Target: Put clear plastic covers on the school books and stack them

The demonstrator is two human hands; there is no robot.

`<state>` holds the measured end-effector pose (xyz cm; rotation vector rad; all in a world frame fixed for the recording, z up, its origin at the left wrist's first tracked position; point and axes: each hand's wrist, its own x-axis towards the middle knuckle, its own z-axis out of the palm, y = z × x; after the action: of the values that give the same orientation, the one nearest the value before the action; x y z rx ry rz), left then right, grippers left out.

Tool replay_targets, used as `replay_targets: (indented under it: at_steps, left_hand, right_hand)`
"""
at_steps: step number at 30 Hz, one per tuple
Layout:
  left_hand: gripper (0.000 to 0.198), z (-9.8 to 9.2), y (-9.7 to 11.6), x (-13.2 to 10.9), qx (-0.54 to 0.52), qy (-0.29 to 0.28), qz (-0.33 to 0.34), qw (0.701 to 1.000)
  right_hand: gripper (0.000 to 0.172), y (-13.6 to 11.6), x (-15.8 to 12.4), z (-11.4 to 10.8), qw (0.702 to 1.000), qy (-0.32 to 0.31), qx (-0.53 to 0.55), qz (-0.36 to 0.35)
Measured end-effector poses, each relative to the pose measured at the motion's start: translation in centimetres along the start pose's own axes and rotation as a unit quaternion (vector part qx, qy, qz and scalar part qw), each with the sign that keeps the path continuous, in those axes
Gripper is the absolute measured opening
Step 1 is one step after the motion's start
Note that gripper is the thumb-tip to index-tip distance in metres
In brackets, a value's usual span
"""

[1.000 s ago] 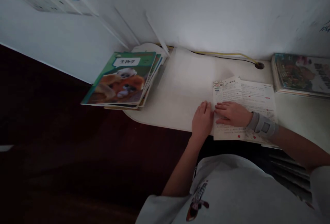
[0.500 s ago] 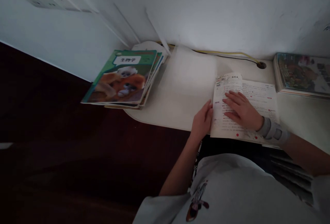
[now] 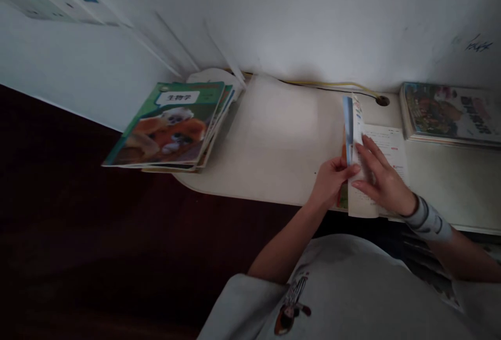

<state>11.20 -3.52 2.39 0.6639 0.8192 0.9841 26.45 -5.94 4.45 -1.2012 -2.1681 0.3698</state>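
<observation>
**Inspector:** Where is the booklet (image 3: pixel 385 147) found?

**Assistant:** It is found lying on the white desk (image 3: pixel 282 141), at the near edge, directly before the person. It is well apart from the stack of textbooks (image 3: pixel 168 126) at the left and near the illustrated book (image 3: pixel 446 113) at the right.

**Inspector:** How far is the work judged to be advanced?

**Assistant:** The raised leaves (image 3: pixel 349 120), cover included, are seen standing almost upright along the spine. They are neither laid flat on the desk to the left nor brought down onto the printed page to the right. The turn is therefore judged about half made, and the leaves are not yet laid flat. Which way they are being swung cannot be told.

**Inspector:** And the fingers?

**Assistant:** The left hand (image 3: pixel 331 180) is closed narrowly, and the lower part of the raised leaves is pinched between thumb and fingers. The right hand (image 3: pixel 381 183) is laid flat on the printed page, fingers stretched out and slightly spread. Nothing is gripped by it, and the page is merely pressed down just beside the foot of the raised leaves. A grey cuff (image 3: pixel 428 220) is noted at that wrist.
</observation>
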Motion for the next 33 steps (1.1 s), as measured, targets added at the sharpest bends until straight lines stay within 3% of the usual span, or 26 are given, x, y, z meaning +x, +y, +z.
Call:
replay_targets:
  at_steps: [5, 10, 12, 14, 16, 17, 21, 22, 24, 27, 33]
  left_hand:
    - [0.044, 2.3, -1.6, 1.2, 0.040, -0.009, 0.037, 0.998]
    - [0.044, 3.1, -2.0, 2.0, 0.217, -0.028, 0.107, 0.970]
    - [0.041, 2.9, -1.6, 2.1, 0.280, -0.025, 0.138, 0.950]
    - [0.039, 2.4, -0.9, 2.2, 0.342, -0.022, 0.167, 0.924]
    - [0.038, 1.3, 0.1, 2.1, 0.445, -0.026, 0.197, 0.873]
    - [0.037, 0.5, 0.6, 2.0, 0.512, -0.019, 0.211, 0.832]
    - [0.044, -4.2, 2.1, 2.0, 0.735, 0.107, 0.206, 0.637]
    - [0.052, -5.5, 2.3, 2.0, 0.763, 0.133, 0.183, 0.605]
    - [0.064, -7.6, 2.4, 1.9, 0.797, 0.142, 0.139, 0.571]
    - [0.061, -9.3, 2.4, 1.9, 0.806, 0.116, 0.120, 0.567]
    - [0.045, -9.4, 2.1, 2.0, 0.771, 0.121, 0.149, 0.607]
  right_hand:
    - [0.080, 0.8, -1.4, -0.3, 0.998, 0.014, -0.009, 0.057]
    - [0.069, 1.0, -1.4, -5.0, 0.988, 0.101, -0.106, 0.046]
    - [0.062, 1.2, -0.6, -6.8, 0.987, 0.081, -0.135, 0.024]
    - [0.061, 2.1, 0.7, -7.2, 0.989, 0.015, -0.148, -0.008]
    - [0.067, 3.7, 2.2, -6.0, 0.986, -0.061, -0.154, -0.030]
    - [0.070, 4.6, 3.0, -4.9, 0.983, -0.096, -0.156, -0.033]
    - [0.065, 6.7, 5.4, 0.0, 0.964, -0.208, -0.156, -0.062]
    - [0.062, 6.7, 5.8, 1.0, 0.960, -0.219, -0.158, -0.079]
    - [0.058, 6.2, 6.4, 2.4, 0.955, -0.223, -0.165, -0.110]
    - [0.053, 5.2, 7.0, 3.5, 0.949, -0.224, -0.176, -0.132]
    - [0.047, 4.6, 7.5, 4.0, 0.946, -0.227, -0.189, -0.132]
